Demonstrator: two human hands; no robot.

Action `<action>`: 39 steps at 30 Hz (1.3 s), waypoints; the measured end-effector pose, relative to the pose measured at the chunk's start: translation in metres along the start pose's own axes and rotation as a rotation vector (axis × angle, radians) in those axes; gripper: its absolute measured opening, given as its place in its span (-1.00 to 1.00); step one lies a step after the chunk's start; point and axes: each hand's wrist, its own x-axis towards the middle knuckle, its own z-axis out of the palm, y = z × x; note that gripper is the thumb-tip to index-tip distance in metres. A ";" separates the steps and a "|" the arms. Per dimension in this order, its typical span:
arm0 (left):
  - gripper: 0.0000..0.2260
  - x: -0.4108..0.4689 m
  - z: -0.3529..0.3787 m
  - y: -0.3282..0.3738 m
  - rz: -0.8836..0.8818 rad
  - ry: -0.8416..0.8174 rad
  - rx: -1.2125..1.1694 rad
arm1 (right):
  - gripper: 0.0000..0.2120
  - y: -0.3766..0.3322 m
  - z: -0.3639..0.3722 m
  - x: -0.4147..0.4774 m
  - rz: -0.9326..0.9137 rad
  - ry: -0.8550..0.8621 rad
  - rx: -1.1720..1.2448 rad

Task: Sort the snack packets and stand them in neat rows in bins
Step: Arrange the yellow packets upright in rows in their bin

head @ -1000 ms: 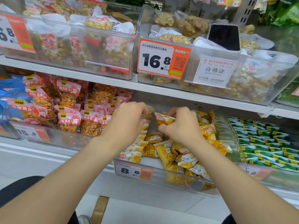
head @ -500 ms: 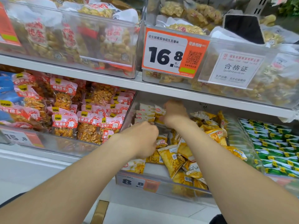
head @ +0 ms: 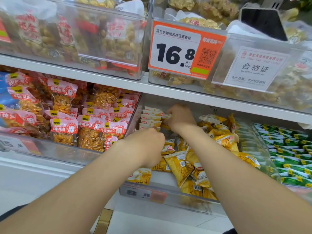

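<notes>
The right hand (head: 179, 118) has gone to the far left of the clear bin (head: 165, 195) and pinches a yellow packet (head: 166, 116) against the standing row (head: 151, 119). The left hand (head: 148, 147) has dropped onto the loose pile (head: 180, 168); I cannot tell if it holds one. So the row is growing. On the white shelf (head: 168, 92), red peanut bags (head: 64, 129) sit left and green packets (head: 287, 149) right.

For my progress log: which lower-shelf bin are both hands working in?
The middle bin, holding yellow packets, between the red-labelled peanut bin and the green-packet bin. The left hand and the right hand both reach into it.
</notes>
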 end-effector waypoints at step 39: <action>-0.65 -0.014 -0.018 0.036 -0.038 0.576 -0.470 | -0.54 0.049 -0.061 -0.124 -0.291 0.132 0.232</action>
